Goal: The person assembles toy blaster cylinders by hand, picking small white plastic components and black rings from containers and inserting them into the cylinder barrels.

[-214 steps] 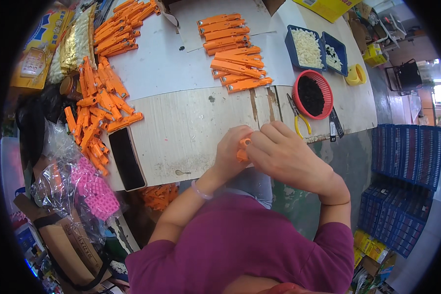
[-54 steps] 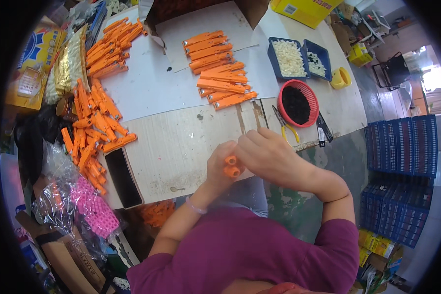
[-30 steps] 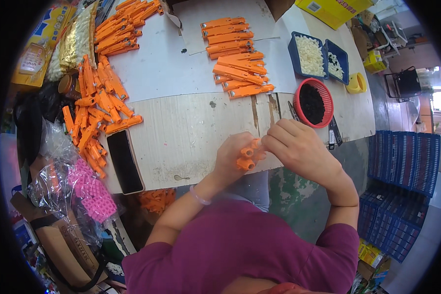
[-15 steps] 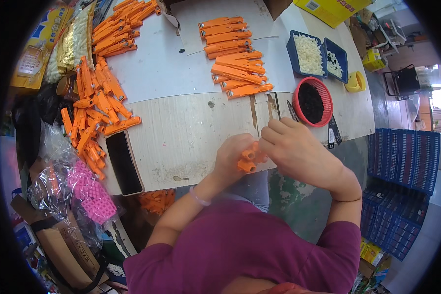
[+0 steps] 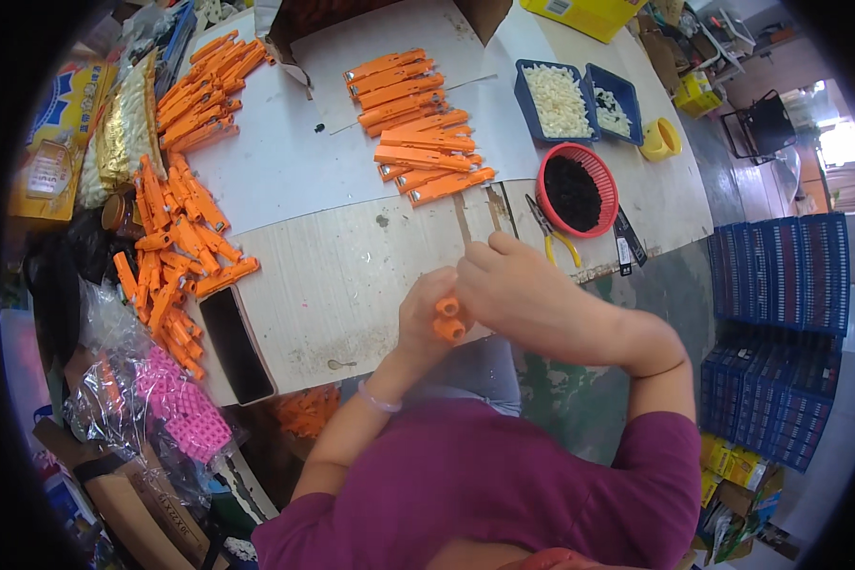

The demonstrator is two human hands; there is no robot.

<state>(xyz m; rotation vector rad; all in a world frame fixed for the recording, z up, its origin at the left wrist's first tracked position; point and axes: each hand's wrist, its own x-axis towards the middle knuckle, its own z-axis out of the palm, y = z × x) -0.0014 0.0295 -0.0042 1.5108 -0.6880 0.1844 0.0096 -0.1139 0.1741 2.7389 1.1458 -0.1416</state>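
My left hand (image 5: 422, 318) is wrapped round an orange plastic part (image 5: 449, 329), just past the table's near edge. Two round, hollow ends of the part point toward me, and my fingers cover much of the rest. Pressed against its far right side is my right hand (image 5: 518, 290), with curled fingers. What those fingertips pinch is hidden behind the knuckles. Similar long orange parts (image 5: 427, 147) lie side by side in a row beyond my hands. A loose heap of orange parts (image 5: 185, 237) spreads along the table's left side.
Right of the row stand a red basket (image 5: 610, 195) of small black pieces and blue trays (image 5: 525, 104) of small white pieces. Yellow-handled pliers (image 5: 562, 245) lie beside the basket. At left are a phone (image 5: 237, 347) and pink foam netting (image 5: 185, 404). Blue crates (image 5: 779, 275) are stacked at right.
The view has shifted, so the table's things sit further left. My right hand has drawn closer to my left, uncovering the pliers' yellow handles. The orange part stays in my left hand.
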